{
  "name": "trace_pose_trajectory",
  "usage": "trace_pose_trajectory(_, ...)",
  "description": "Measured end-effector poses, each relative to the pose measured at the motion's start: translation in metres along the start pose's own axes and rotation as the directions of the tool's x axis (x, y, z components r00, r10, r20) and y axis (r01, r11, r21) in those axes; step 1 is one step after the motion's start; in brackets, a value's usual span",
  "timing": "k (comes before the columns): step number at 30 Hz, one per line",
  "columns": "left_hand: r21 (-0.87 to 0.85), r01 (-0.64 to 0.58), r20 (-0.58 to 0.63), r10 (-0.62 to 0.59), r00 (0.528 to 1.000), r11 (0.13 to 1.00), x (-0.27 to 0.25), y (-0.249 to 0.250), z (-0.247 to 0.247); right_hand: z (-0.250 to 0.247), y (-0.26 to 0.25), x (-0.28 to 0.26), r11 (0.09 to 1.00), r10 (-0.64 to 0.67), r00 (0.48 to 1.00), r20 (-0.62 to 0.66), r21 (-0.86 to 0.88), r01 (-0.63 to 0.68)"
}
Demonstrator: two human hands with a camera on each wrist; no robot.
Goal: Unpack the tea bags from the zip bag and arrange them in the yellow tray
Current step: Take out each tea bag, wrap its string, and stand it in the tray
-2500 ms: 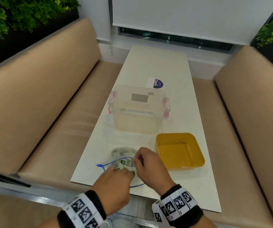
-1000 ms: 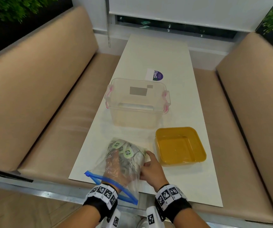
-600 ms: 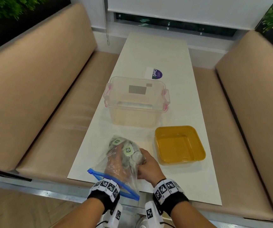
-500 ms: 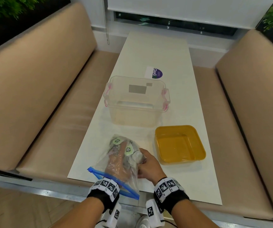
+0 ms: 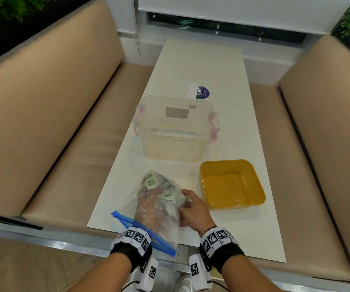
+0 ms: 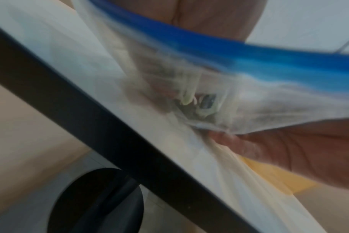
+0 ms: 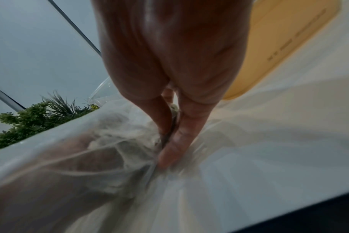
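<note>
Head view: clear box [image 5: 175, 131] just beyond yellow tray [image 5: 232, 204], sticker [image 5: 199, 92] farther back on table [image 5: 201, 64]. Zip bag [image 5: 156, 209] left of tray, tea bags [image 5: 152, 183] inside. Left hand [image 5: 148, 207] buried in bag among them, grip unclear through plastic. Right hand [image 5: 195, 210] pinches bag's side between bag and tray. Since half second ago, bag pulled slightly nearer, otherwise unchanged.
</note>
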State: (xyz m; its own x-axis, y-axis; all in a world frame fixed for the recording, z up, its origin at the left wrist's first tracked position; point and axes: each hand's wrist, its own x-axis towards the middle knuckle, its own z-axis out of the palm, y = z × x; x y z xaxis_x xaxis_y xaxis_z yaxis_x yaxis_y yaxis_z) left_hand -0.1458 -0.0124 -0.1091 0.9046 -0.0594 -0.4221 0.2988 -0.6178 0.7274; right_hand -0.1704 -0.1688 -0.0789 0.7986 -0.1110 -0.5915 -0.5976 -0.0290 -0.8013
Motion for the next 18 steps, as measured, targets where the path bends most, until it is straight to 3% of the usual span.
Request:
trace_pose_trajectory(4, -0.021, -0.053, -0.072, 0.052, 0.996, 0.998, -0.001, 0.001, -0.006, 0.001, 0.001, 0.001, 1.000, 0.009, 1.000, -0.010, 0.019, -0.009)
trace_pose_trajectory(8, -0.040, -0.025, 0.015, 0.025, 1.000, 0.999, 0.001, 0.001, -0.002, 0.005, -0.002, 0.004, 1.000, 0.001, 1.000, -0.012, -0.023, -0.002)
trace_pose_trajectory(12, -0.135, 0.029, -0.001, -0.029, 1.000, 0.990, 0.009, -0.002, 0.002, 0.005, -0.004, 0.005, 1.000, 0.004, 1.000, -0.020, 0.007, -0.004)
trace_pose_trajectory(16, -0.336, 0.016, -0.109, -0.056, 0.992, 0.942, 0.013, -0.005, -0.003, 0.004, -0.005, 0.004, 0.999, -0.032, 0.998, -0.061, 0.011, 0.033)
trace_pose_trajectory(18, -0.467, 0.038, -0.106, -0.098, 0.990, 0.883, 0.010, 0.000, -0.007, 0.004, -0.007, 0.003, 0.999, -0.044, 0.996, -0.080, 0.005, 0.044)
